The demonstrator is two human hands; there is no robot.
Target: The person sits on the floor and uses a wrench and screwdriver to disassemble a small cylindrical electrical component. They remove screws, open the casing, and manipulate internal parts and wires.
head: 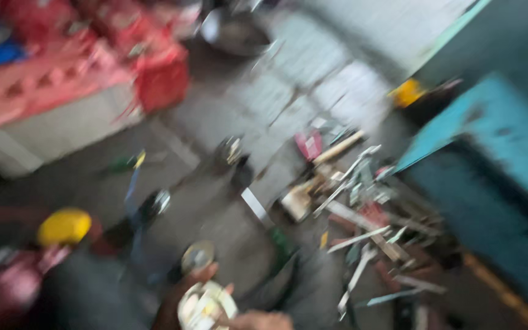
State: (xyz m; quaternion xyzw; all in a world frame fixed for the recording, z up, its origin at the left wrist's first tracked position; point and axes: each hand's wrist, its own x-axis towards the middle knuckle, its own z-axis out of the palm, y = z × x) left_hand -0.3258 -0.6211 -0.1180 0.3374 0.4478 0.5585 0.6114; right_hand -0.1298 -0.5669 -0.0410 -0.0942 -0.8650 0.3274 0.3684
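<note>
A: Both hands are at the near edge, low in view. The left hand (pixel 175 305) has its grip wrapped round a pale round disc-like part (pixel 206 305); the right hand (pixel 264 320) touches its near right side, though I cannot tell if that grip is closed.

B: Too blurred to name the part. I'd judge it best to hold it steady over the floor (pixel 215 122), clear of the pile of hand tools (pixel 362 208) to the right.

A: And of the yellow cap (pixel 63 226) at near left.
</note>
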